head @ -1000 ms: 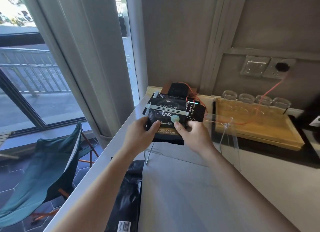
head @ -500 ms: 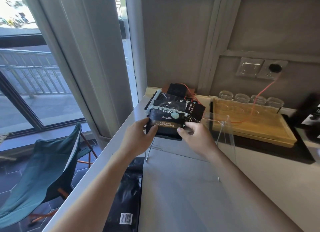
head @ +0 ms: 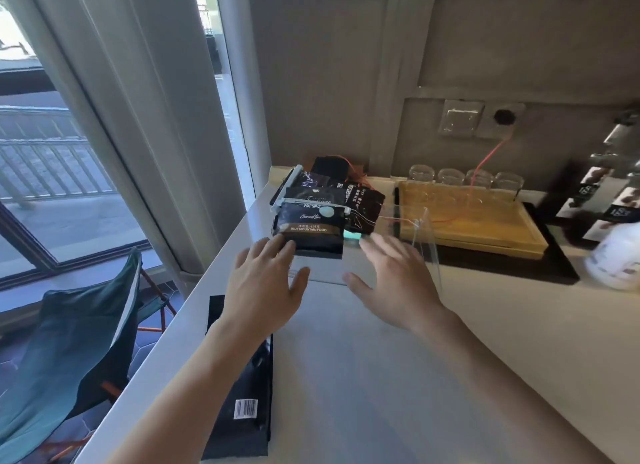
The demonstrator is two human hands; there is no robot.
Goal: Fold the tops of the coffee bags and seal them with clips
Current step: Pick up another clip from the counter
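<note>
A black coffee bag with a folded top and a white clip across it stands on a clear stand at the counter's far left, in front of other clipped black bags. My left hand is spread open just below it, fingertips near its lower left corner. My right hand is open beside it on the right, holding nothing. Another black coffee bag with a barcode lies flat near the counter's left edge, partly under my left forearm.
A clear acrylic stand rises right of the bags. Behind it sits a wooden tray on a black mat, with glass cups along the wall. A white bottle stands far right. A teal folding chair is below the counter's left edge.
Both hands have let go of the clipped bag, which now stands on the stand. The hands have pulled back toward me and opened.
</note>
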